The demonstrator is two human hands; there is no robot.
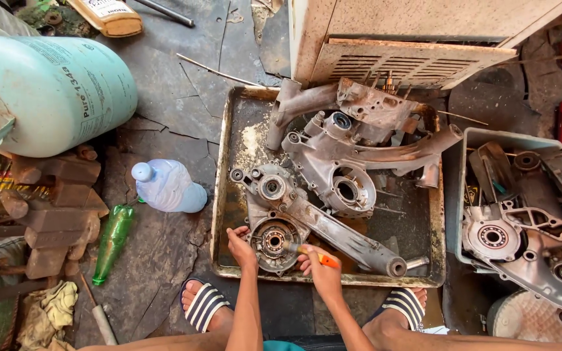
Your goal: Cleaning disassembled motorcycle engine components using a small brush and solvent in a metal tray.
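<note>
A greasy grey engine crankcase half (307, 224) lies in a dirty metal tray (224, 195), its round bearing seat (273, 242) at the near left. My left hand (240, 246) rests on the casing's left edge beside that bearing. With its tip pointed at the bearing, an orange-handled tool (323, 259) sits in the grip of my right hand (320, 270). A second crankcase half (346, 175) and a bent metal frame piece (359, 107) lie further back in the tray.
A pale green gas cylinder (60, 91) lies at the left, with a clear plastic bottle (167, 186) and a green bottle (113, 239) nearby. A grey bin (463, 140) holding another engine casing (528, 240) stands right. A rusty cabinet (411, 39) is behind the tray. My sandalled feet (204, 304) flank the tray's near edge.
</note>
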